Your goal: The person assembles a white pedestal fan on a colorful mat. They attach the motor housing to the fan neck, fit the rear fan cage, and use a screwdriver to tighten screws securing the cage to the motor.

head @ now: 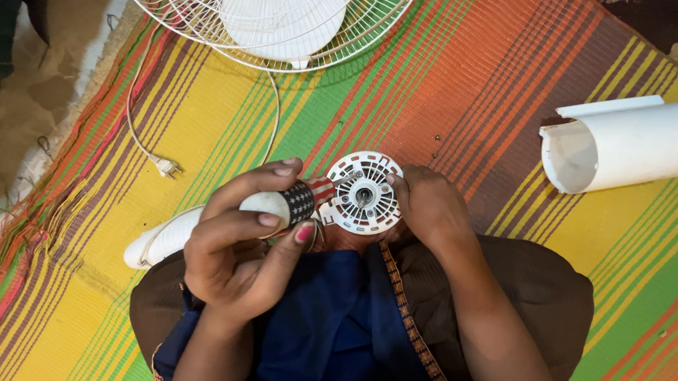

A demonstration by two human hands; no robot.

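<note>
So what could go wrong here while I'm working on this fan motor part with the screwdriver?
The screwdriver in your left hand points at the round white motor housing, which your right hand grips from the side; a slip could jab those fingers. Tiny dark specks, perhaps screws, lie loose on the striped mat and could get lost. The plug and its cord trail nearby and could snag.

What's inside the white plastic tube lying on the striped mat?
The white plastic tube shows only a shaded, bare inner wall at its open left end; nothing sticks out. Its deeper interior is hidden by its own wall. It lies on the striped woven mat.
</note>
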